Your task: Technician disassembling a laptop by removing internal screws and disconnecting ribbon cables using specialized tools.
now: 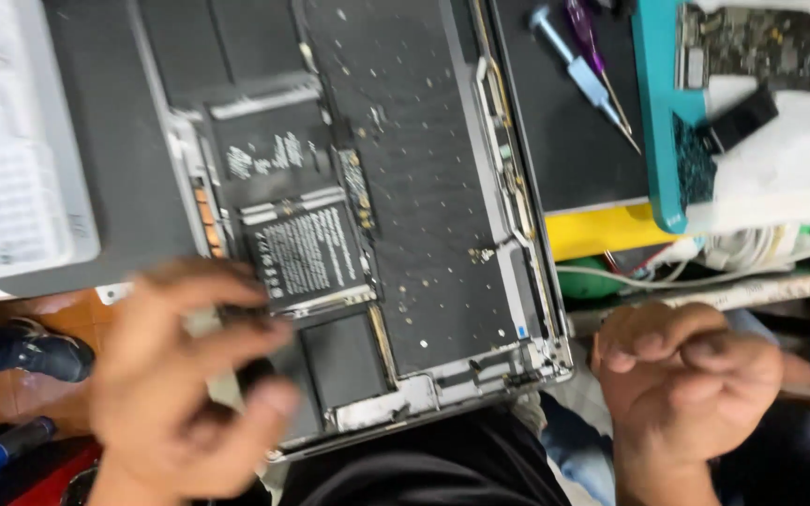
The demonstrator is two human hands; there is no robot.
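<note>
An opened laptop base (424, 187) lies with its bottom cover off, showing black battery cells (307, 253) with white labels and a dark inner plate. My left hand (185, 375) is blurred at the lower left corner of the laptop, fingers curled on its edge next to the battery. My right hand (682, 375) is closed in a fist to the right of the laptop, off its edge, with a thin rod-like tool (806, 393) sticking out to the right.
Two small screwdrivers (588, 70) lie on a black mat at the upper right. A teal tray (663, 112) holds a circuit board (761, 42) and white cloth. White cables (733, 258) run at the right. A grey lid (11, 141) sits at the left.
</note>
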